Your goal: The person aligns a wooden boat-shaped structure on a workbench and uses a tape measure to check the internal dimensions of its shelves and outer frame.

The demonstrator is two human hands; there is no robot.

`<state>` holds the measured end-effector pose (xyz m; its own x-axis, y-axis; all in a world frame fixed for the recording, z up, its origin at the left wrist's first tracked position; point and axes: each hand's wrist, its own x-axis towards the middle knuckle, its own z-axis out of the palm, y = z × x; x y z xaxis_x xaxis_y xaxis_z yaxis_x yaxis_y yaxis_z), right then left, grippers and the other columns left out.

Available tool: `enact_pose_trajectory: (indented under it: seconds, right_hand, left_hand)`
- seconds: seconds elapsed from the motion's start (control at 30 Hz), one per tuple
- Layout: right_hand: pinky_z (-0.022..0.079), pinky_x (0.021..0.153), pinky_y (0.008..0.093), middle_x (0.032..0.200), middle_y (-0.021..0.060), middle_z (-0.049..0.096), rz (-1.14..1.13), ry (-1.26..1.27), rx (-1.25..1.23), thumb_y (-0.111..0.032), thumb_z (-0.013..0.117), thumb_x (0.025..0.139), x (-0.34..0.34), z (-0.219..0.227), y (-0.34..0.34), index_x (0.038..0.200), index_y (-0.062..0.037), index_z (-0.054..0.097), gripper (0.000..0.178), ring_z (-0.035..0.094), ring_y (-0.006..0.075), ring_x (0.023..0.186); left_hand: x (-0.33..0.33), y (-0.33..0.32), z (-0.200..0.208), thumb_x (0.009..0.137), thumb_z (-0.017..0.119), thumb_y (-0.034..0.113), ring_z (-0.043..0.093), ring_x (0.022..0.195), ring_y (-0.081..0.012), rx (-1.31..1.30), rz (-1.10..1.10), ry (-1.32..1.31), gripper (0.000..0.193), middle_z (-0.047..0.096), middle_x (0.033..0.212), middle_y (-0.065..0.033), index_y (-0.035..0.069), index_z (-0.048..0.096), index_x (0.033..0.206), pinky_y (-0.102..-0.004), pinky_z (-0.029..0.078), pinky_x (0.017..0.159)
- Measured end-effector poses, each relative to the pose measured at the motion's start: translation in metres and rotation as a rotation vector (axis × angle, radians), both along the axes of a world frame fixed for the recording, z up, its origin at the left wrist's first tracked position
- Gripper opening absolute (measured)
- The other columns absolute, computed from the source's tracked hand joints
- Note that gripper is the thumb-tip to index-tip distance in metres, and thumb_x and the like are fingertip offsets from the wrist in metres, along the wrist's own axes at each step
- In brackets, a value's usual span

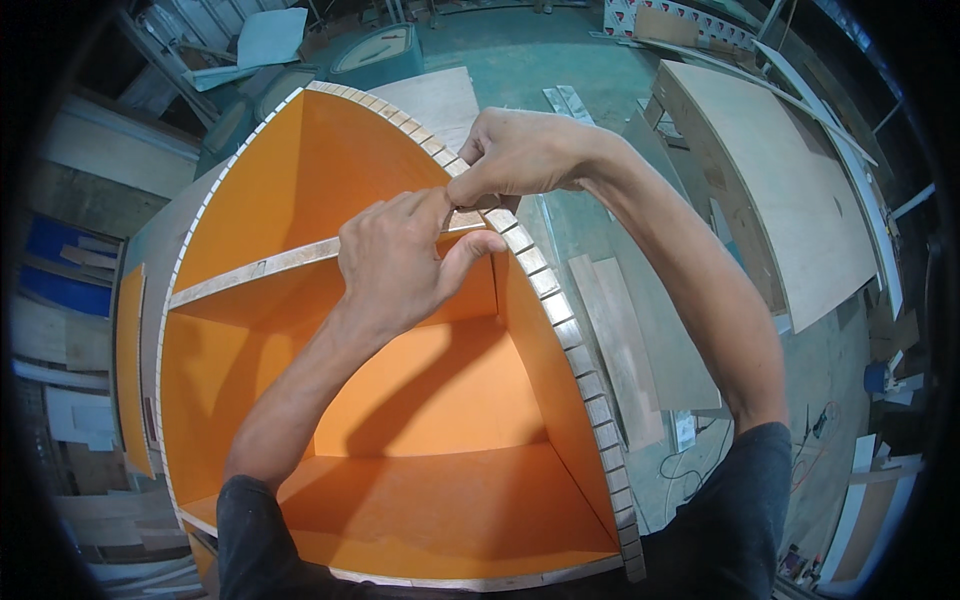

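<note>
An orange-lined wooden cabinet carcass (420, 390) lies below me with its open side up. Slotted, block-like strips run along its curved right side panel (555, 305). A pale-edged divider (250, 270) crosses it. Over the divider's right end, my left hand (395, 250) bends its fingers, thumb stretched toward the curved panel. My right hand (525, 150) reaches round from outside that panel, its fingers closed at the rim and touching the left fingertips. Whatever lies between the fingertips is hidden by the hands.
To the right stands a large pale plywood piece (790, 190). Long boards (620, 350) lie on the floor beside the cabinet, with cables (695, 470) nearby. At the far left are green round-topped containers (375, 55) and an orange panel (133, 370).
</note>
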<state>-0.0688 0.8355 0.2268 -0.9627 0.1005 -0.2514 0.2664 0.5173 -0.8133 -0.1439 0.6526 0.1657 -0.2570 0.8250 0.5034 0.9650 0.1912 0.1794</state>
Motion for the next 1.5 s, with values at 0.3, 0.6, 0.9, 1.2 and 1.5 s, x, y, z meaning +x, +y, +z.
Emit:
enact_pose_trajectory:
  seconds: [0.3, 0.6, 0.9, 1.2, 1.5]
  right_hand:
    - [0.057, 0.083, 0.0313, 0.109, 0.0159, 0.070, -0.078, 0.057, -0.345, -0.042, 0.071, 0.094, 0.024, -0.042, 0.029, 0.117, 0.0066, 0.067, 0.054, 0.068, 0.0179, 0.093]
    - [0.053, 0.103, 0.0386, 0.135, 0.0223, 0.063, -0.346, 0.103, -0.894, -0.033, 0.049, 0.108, 0.165, -0.183, 0.017, 0.146, 0.0070, 0.044, 0.055, 0.065, 0.0270, 0.119]
    - [0.058, 0.086, 0.0307, 0.115, 0.0115, 0.071, -0.829, -0.005, -1.115, -0.027, 0.049, 0.108, 0.301, -0.369, -0.023, 0.134, 0.0009, 0.059, 0.039, 0.069, 0.0202, 0.102]
    - [0.058, 0.087, 0.0339, 0.117, 0.0124, 0.071, -0.810, -0.338, -0.798, -0.031, 0.053, 0.105, 0.231, -0.413, -0.090, 0.130, -0.0012, 0.062, 0.041, 0.069, 0.0248, 0.104]
    - [0.057, 0.088, 0.0372, 0.118, 0.0134, 0.071, -0.529, -0.605, -0.556, -0.036, 0.057, 0.101, 0.228, -0.459, -0.213, 0.127, -0.0034, 0.065, 0.042, 0.069, 0.0293, 0.106]
  left_hand:
    - [-0.003, -0.001, 0.008, 0.088, 0.072, 0.049, 0.060, 0.063, -0.0322, -0.053, -0.067, -0.029, 0.047, 0.057, 0.069, -0.0119, 0.005, 0.060, 0.083, -0.0421, 0.042, 0.056]
    - [-0.005, -0.001, 0.013, 0.094, 0.068, 0.042, 0.058, 0.067, -0.0348, -0.119, -0.108, -0.064, 0.038, 0.055, 0.071, -0.0136, 0.005, 0.061, 0.087, -0.0428, 0.041, 0.058]
    - [-0.004, -0.001, 0.010, 0.095, 0.064, 0.041, 0.068, 0.082, -0.0389, -0.190, -0.089, -0.207, 0.035, 0.069, 0.084, -0.0160, 0.007, 0.066, 0.089, -0.0530, 0.050, 0.067]
    - [0.011, 0.021, 0.013, 0.087, 0.068, 0.041, 0.060, 0.122, -0.0353, -0.602, 0.141, 0.277, 0.054, 0.067, 0.131, -0.0174, 0.007, 0.069, 0.128, -0.0616, 0.037, 0.104]
    - [0.032, -0.158, 0.167, 0.092, 0.063, 0.045, 0.052, 0.133, -0.0325, -0.438, 0.018, 0.236, 0.055, 0.063, 0.136, -0.0138, 0.012, 0.065, 0.135, -0.0578, 0.036, 0.112]
